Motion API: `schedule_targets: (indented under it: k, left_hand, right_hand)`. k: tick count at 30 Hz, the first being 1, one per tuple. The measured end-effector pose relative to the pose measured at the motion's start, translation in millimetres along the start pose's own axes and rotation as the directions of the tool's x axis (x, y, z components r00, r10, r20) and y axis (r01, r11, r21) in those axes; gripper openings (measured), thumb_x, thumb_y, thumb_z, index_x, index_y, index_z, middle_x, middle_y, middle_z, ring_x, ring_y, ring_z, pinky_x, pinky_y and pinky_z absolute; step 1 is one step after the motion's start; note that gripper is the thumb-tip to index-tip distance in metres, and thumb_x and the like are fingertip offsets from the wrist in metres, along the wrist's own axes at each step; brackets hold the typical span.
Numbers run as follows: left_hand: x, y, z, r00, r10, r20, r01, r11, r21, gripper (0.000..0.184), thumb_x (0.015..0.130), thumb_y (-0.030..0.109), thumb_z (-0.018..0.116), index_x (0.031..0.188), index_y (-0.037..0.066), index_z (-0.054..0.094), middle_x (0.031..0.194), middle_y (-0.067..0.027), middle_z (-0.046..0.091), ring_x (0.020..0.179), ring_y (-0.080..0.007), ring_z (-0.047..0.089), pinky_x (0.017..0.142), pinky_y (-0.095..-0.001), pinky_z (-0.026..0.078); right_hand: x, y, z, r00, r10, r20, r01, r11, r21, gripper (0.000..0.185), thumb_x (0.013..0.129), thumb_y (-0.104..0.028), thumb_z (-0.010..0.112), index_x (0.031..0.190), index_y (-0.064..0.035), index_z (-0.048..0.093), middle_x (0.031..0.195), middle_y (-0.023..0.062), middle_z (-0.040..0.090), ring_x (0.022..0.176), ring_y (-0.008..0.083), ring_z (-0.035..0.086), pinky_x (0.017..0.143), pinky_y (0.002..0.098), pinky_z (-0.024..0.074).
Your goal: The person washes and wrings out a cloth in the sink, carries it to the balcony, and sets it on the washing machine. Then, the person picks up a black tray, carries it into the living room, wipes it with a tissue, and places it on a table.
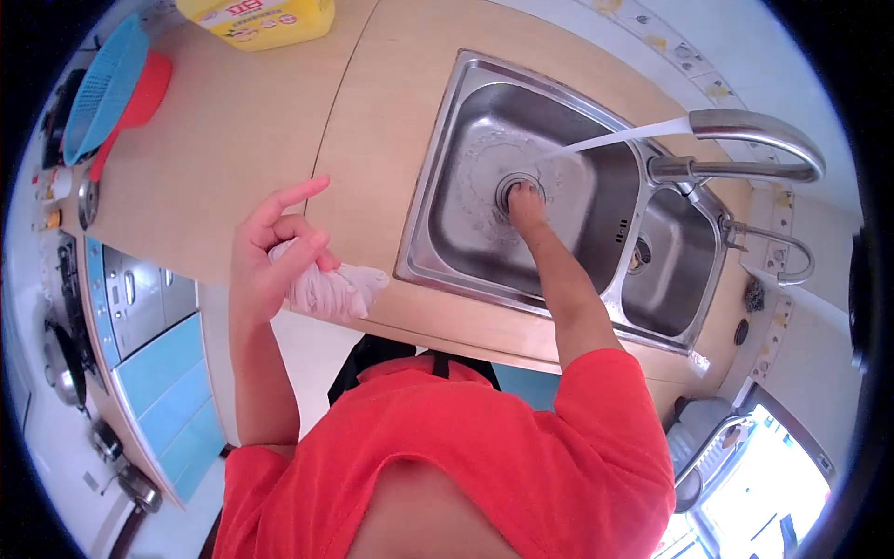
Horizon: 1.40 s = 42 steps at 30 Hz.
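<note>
A crumpled pale cloth is held in my left hand, over the counter's front edge; the index finger is stretched out while the other fingers curl round the cloth. My right hand reaches down into the large basin of the steel sink, at the drain. Its fingertips are at the drain opening, and what they hold, if anything, is hidden. Water runs from the curved faucet into this basin, and a thin layer of water with bubbles lies around the drain.
A yellow container stands at the counter's back. Blue and red baskets and a metal ladle are at the far left. The smaller basin and a second thin tap are to the right. A dish rack stands lower right.
</note>
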State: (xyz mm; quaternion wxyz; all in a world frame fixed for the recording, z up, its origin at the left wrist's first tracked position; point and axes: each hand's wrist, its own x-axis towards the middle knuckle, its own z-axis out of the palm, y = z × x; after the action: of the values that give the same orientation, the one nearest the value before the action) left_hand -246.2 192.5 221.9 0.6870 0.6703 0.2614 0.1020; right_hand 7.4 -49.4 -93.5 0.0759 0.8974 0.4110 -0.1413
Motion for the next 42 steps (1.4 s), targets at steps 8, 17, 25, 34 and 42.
schedule_targets:
  k: [8, 17, 25, 34, 42]
  left_hand:
    - [-7, 6, 17, 0.993, 0.091, 0.069, -0.095, 0.994, 0.058, 0.041, 0.078, -0.002, 0.055, 0.119, 0.0, 0.052, 0.059, -0.0004, 0.054, 0.058, -0.0092, 0.056, 0.06, -0.0227, 0.045]
    - [-15, 25, 67, 0.97, 0.158, 0.183, -0.161, 0.987, 0.006, 0.036, 0.08, -0.001, 0.055, 0.116, 0.001, 0.054, 0.061, -0.0007, 0.054, 0.058, -0.0096, 0.057, 0.056, -0.0228, 0.045]
    - [12, 36, 163, 0.89, 0.309, 0.334, -0.184, 0.916, -0.358, 0.039, 0.084, 0.011, 0.06, 0.12, 0.002, 0.051, 0.07, -0.0066, 0.061, 0.068, -0.0142, 0.062, 0.059, -0.0244, 0.047]
    - [9, 38, 124, 0.882, 0.313, 0.351, -0.115, 0.867, -0.484, 0.046, 0.091, 0.031, 0.05, 0.128, 0.005, 0.042, 0.104, -0.0117, 0.061, 0.095, -0.0227, 0.061, 0.075, -0.0326, 0.051]
    - [7, 38, 83, 0.942, 0.248, 0.224, -0.133, 0.892, -0.432, 0.034, 0.09, 0.027, 0.051, 0.116, 0.005, 0.053, 0.092, -0.0066, 0.063, 0.085, -0.0185, 0.063, 0.068, -0.031, 0.052]
  right_hand:
    - [-6, 3, -4, 1.0, 0.017, 0.016, -0.018, 0.999, 0.044, 0.027, 0.072, -0.01, 0.062, 0.098, -0.0019, 0.058, 0.104, 0.0186, 0.055, 0.096, 0.0325, 0.058, 0.078, 0.0401, 0.0507]
    - [-136, 11, -145, 0.998, -0.001, -0.064, 0.06, 0.378, 0.924, 0.053, 0.075, -0.027, 0.07, 0.119, -0.0035, 0.052, 0.112, 0.0086, 0.058, 0.101, 0.0184, 0.056, 0.084, 0.0345, 0.0456]
    - [-242, -44, -244, 0.971, -0.108, -0.215, 0.208, -0.072, 0.976, 0.069, 0.07, -0.021, 0.076, 0.127, -0.0043, 0.042, 0.11, 0.0059, 0.057, 0.096, 0.014, 0.055, 0.083, 0.0303, 0.0449]
    - [-334, 135, -291, 0.689, 0.25, -0.68, 0.684, -0.535, 0.497, 0.048, 0.079, -0.045, 0.057, 0.11, -0.0093, 0.05, 0.102, 0.0085, 0.059, 0.092, 0.0254, 0.057, 0.073, 0.0443, 0.0419]
    - [-344, 157, -352, 0.662, 0.055, -0.747, 0.217, 0.94, 0.261, 0.033, 0.079, -0.035, 0.061, 0.093, -0.0055, 0.062, 0.078, 0.0116, 0.065, 0.071, 0.0256, 0.061, 0.068, 0.0375, 0.048]
